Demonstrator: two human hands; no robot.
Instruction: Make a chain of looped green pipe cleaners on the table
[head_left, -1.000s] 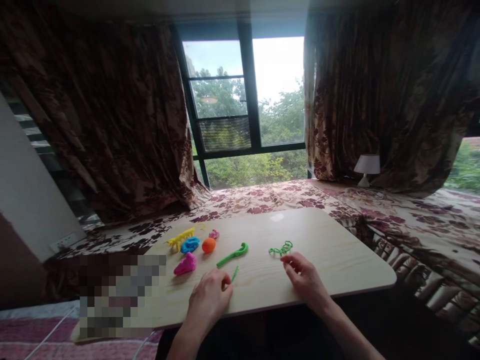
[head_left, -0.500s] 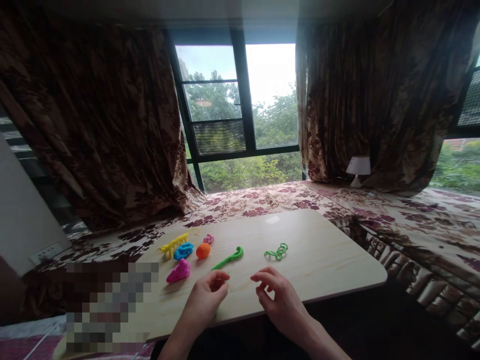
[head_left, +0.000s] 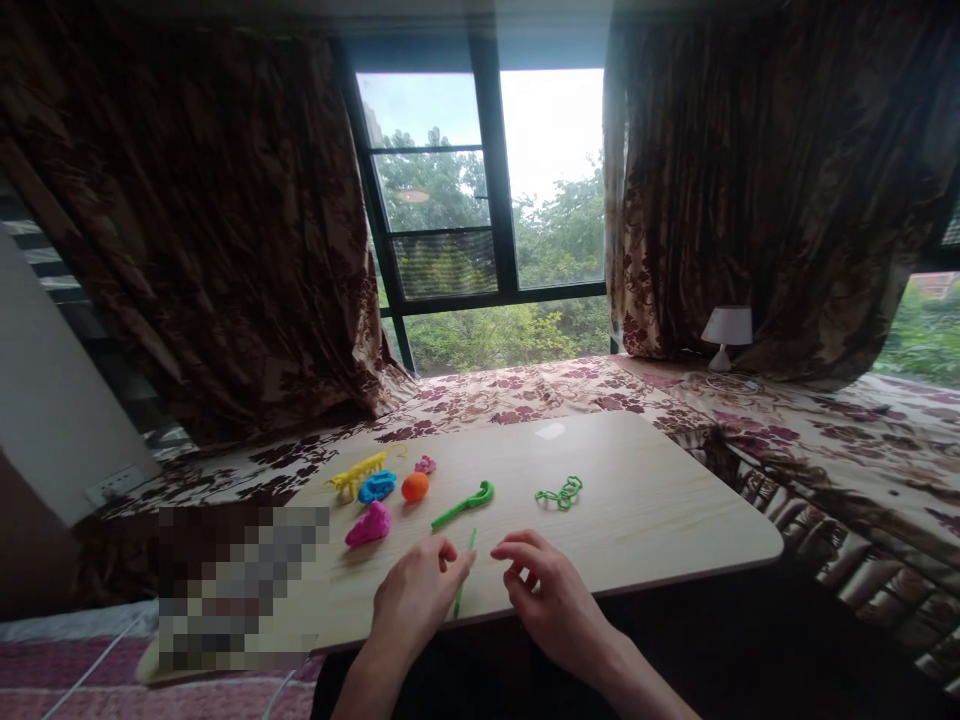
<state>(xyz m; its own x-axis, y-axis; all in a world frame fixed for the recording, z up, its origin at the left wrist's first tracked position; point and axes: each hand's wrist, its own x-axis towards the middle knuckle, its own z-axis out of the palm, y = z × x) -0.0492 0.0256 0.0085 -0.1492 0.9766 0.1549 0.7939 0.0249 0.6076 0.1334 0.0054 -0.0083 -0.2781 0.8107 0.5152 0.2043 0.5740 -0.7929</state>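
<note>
Dark flowered curtains point(head_left: 225, 230) frame a bright window point(head_left: 551, 190). Before them stands a pale bench point(head_left: 645, 530). At its near edge, the right hand point(head_left: 551, 590) is loosely spread, fingers curved; the left hand point(head_left: 412, 585) pinches. Beyond lie a green hooked stick point(head_left: 463, 505), yellow figure point(head_left: 358, 475), pink lump point(head_left: 369, 525), blue lump point(head_left: 377, 487), green chain point(head_left: 564, 494) and orange ball point(head_left: 415, 487). The thin, straight green strip point(head_left: 458, 600) is in the left hand's pinch, its middle hidden by the thumb.
</note>
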